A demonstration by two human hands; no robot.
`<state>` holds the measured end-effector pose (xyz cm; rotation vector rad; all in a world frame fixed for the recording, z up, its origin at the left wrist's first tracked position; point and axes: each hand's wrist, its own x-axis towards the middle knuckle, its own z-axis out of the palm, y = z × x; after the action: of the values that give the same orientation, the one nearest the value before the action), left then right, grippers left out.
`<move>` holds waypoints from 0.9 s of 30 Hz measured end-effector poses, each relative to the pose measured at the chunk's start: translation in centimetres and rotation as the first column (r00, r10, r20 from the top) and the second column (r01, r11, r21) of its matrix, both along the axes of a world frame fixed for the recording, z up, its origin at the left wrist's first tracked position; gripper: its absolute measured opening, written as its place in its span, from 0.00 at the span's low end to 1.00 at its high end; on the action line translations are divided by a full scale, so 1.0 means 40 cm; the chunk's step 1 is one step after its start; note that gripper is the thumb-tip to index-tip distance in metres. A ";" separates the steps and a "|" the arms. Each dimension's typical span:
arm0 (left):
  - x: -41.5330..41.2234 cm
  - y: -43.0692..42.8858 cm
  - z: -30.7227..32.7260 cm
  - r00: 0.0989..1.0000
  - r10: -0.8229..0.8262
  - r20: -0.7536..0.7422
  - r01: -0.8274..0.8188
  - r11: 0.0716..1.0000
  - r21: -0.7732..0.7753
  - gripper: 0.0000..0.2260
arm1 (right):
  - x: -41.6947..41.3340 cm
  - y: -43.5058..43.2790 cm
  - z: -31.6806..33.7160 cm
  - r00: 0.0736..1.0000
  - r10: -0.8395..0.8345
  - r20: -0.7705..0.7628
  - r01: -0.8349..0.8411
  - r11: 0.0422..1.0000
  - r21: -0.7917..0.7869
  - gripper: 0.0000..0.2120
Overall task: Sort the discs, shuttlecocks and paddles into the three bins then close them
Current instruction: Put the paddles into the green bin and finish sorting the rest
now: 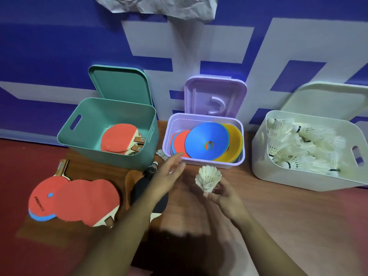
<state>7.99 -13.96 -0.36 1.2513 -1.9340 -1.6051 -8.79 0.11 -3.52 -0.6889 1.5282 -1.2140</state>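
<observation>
Right hand (227, 198) at centre, fingers curled round the cork end of a nested stack of white shuttlecocks (208, 179), feathers up, held clear of the counter (278, 216). Left hand (167, 174) just at its 9 o'clock, fingers straight and loosely spread, holding nothing, tips near the front wall of the purple bin (209, 163).

Three bins in a row along the blue-and-white wall, all open, lids leaning back.
- Green bin (111, 158), 10 o'clock from the hands: red paddles (117, 140) inside.
- Purple bin, 12 o'clock: flat discs (207, 140), blue on top, red and yellow under it.
- White bin (278, 172), 2 o'clock: heap of feather shuttlecocks (298, 144).

One loose shuttlecock (162, 154) lies on the counter between the green and purple bins. Overlapping red paddles (75, 202) lie at 8 o'clock, with a blue disc edge (39, 217) showing under them. A black paddle (143, 188) is partly under the left forearm.
</observation>
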 end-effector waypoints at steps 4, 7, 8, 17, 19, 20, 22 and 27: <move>0.041 -0.079 -0.155 0.807 -0.027 0.589 0.289 0.889 -0.355 0.24 | -0.029 0.014 -0.032 0.999 -0.008 -0.042 0.010 0.999 0.051 0.27; 0.034 -0.105 -0.229 0.617 -0.183 0.766 0.609 0.727 -0.317 0.31 | -0.041 0.019 -0.068 0.999 -0.010 -0.046 0.014 0.995 0.097 0.26; 0.022 -0.106 -0.240 0.555 -0.208 0.805 0.671 0.684 -0.286 0.31 | -0.042 0.023 -0.082 0.999 -0.006 -0.038 0.010 0.994 0.112 0.24; 0.026 -0.059 -0.270 0.825 -0.199 0.529 0.453 0.793 -0.407 0.23 | -0.044 0.043 -0.143 0.986 0.085 -0.146 -0.058 0.982 0.180 0.22; 0.039 -0.031 -0.207 0.978 -0.010 0.209 0.069 0.958 -0.278 0.21 | -0.043 0.040 -0.149 0.973 0.117 -0.198 -0.078 0.978 0.194 0.23; 0.041 -0.016 -0.175 0.991 0.099 0.089 -0.084 0.985 -0.152 0.20 | -0.041 0.036 -0.152 0.965 0.140 -0.224 -0.094 0.974 0.204 0.22; 0.039 0.015 -0.118 0.976 0.206 -0.066 -0.204 0.978 0.038 0.17 | -0.033 0.021 -0.156 0.945 0.197 -0.260 -0.140 0.965 0.222 0.22; 0.042 0.054 -0.088 0.942 0.240 -0.233 -0.212 0.967 0.140 0.16 | 0.005 -0.021 -0.169 0.916 0.256 -0.310 -0.190 0.955 0.228 0.24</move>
<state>9.65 -11.79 -3.89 1.2003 -1.5091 -1.6793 -8.58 -0.74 -10.29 -0.9485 1.7650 -0.7877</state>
